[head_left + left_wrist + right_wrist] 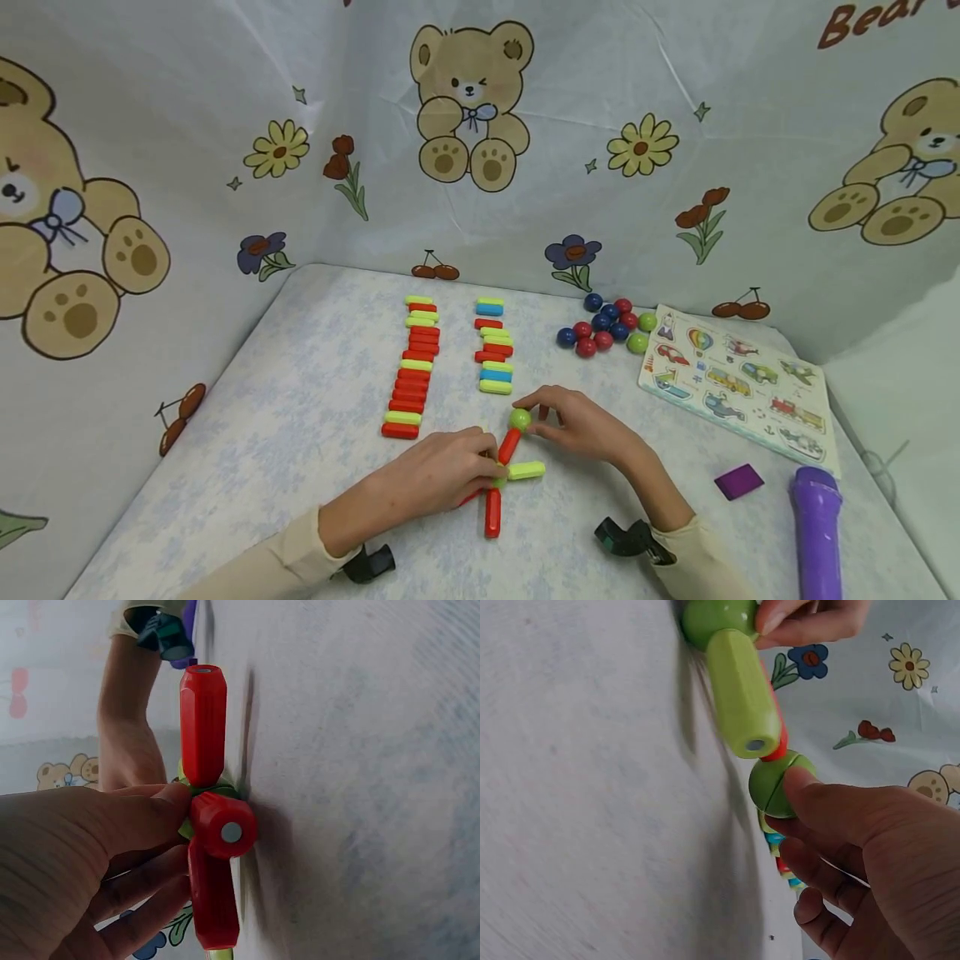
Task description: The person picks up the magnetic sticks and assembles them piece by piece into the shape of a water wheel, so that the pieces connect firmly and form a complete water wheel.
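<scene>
My left hand (pixel 448 468) grips the green ball (pixel 716 619) at the middle of a small magnetic-rod build, thumb and fingertips against its side. From this ball several rods spread out: a yellow-green rod (pixel 527 471) to the right, a red rod (pixel 492 513) toward me, and another red rod (pixel 509 446) pointing away. At the far end of that last rod is a second green ball (pixel 772 784), pinched between thumb and fingers of my right hand (pixel 581 423). In the left wrist view a red rod (pixel 230 831) points its round metal end at the camera.
Behind my hands lie a long column of red and yellow-green rods (pixel 411 386) and a shorter column with blue rods (pixel 496 376). Blue, red and green balls (pixel 603 341) cluster at the back right, beside a picture board (pixel 738 383). A purple tile (pixel 738 482) and purple microphone-shaped object (pixel 817 533) lie right.
</scene>
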A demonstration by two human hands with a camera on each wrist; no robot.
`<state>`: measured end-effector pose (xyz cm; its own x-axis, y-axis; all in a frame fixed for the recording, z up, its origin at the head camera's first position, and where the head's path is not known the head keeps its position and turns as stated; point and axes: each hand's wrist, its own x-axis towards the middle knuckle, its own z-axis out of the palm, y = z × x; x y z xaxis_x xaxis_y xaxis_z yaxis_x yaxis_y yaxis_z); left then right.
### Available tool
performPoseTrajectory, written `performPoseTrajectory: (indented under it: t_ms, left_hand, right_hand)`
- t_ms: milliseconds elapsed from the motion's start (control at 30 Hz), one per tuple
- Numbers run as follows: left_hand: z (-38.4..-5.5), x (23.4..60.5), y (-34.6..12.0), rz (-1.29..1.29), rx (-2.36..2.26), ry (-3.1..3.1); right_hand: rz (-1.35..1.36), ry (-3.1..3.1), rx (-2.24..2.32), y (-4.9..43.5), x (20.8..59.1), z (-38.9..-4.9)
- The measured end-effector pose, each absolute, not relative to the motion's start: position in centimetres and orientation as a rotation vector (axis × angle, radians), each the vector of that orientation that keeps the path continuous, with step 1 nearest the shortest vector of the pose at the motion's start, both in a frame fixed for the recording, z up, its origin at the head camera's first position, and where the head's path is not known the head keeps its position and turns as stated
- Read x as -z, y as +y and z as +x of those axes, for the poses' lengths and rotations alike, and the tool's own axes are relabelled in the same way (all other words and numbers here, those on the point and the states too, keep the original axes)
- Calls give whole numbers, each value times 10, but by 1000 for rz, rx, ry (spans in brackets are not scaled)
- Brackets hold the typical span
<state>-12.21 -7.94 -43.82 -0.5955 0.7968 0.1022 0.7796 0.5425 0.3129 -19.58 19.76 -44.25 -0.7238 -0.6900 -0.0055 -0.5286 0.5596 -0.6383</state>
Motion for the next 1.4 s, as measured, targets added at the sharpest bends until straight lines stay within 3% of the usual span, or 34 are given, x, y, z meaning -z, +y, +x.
performPoseTrajectory:
  t_ms: [333, 667, 1400]
  left_hand:
    - [-120, 436, -81, 1323, -513, 2698]
    - [-116, 437, -81, 1306, -513, 2721]
    - [-117, 440, -77, 1396, -450, 2735]
  right_hand:
    - [-993, 2633, 929, 193, 448, -198]
    - [-696, 3125, 802, 233, 456, -226]
    - [-432, 3107, 818, 249, 463, -238]
